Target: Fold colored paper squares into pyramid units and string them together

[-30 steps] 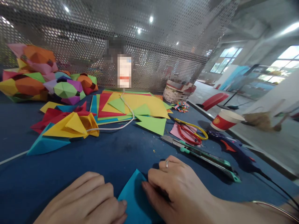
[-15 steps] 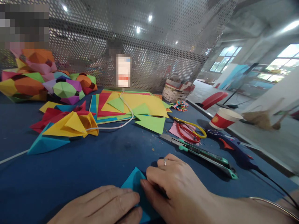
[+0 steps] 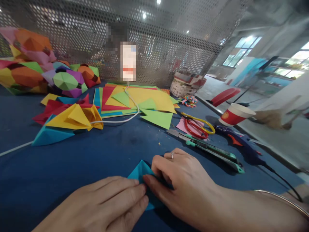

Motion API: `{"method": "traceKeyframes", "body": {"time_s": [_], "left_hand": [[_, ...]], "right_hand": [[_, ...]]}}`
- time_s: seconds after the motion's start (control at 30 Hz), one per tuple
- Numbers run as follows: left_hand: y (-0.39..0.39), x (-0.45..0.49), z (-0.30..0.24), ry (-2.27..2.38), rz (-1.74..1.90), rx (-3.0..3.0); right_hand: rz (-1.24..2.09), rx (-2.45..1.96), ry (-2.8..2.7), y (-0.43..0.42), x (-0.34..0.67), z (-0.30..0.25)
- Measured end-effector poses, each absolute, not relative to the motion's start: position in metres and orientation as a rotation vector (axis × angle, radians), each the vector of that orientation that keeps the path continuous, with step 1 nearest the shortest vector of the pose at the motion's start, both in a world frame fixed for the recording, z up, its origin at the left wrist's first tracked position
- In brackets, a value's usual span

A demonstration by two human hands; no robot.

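Observation:
A folded piece of blue paper [image 3: 141, 169] lies on the dark blue tabletop in front of me, its pointed tip facing away. My left hand [image 3: 103, 201] rests over its left side, fingers stretched out and flat, fingertips pressing on the sheet. Curled over the right side is my right hand [image 3: 180, 183], with a ring on one finger. Its thumb presses the paper near the middle, and the bent fingers close on the right edge. Both hands cover much of the sheet, so its full shape is hidden.
Right of my hands lie a utility knife [image 3: 207, 149], scissors [image 3: 198, 127] and a dark blue glue gun [image 3: 241, 145]. A paper cup [image 3: 235, 114] stands behind. Coloured paper sheets [image 3: 147, 96], folded yellow paper [image 3: 72, 117], a white cable [image 3: 116, 121] and paper balls [image 3: 65, 80] lie farther back.
The view has tilted down a little, so everything sits higher. My left fingers have slid slightly along the blue paper; my right thumb still presses on it.

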State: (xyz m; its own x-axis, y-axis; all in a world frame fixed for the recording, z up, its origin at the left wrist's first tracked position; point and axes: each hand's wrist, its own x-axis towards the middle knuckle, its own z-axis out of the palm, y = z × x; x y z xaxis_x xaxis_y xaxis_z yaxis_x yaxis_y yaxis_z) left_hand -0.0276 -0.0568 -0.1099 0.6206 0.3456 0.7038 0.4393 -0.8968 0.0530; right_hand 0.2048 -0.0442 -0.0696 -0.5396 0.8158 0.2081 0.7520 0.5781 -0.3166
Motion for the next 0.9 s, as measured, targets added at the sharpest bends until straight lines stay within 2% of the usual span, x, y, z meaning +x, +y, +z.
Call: {"method": "traceKeyframes", "body": {"time_s": [0.17, 0.67, 0.9], "left_hand": [[-0.059, -0.026, -0.106, -0.715, -1.18, -2.731], [-0.058, -0.026, -0.107, -0.728, -1.074, -2.78], [-0.061, -0.029, -0.103, -0.683, -0.914, -2.826]], "right_hand": [[0.337, -1.306, -2.424, -0.046, 0.202, -0.064], [0.424, -0.893, -2.539, -0.043, 0.207, -0.067], [0.788, -0.9, -2.631, -0.042, 0.207, -0.047]]}}
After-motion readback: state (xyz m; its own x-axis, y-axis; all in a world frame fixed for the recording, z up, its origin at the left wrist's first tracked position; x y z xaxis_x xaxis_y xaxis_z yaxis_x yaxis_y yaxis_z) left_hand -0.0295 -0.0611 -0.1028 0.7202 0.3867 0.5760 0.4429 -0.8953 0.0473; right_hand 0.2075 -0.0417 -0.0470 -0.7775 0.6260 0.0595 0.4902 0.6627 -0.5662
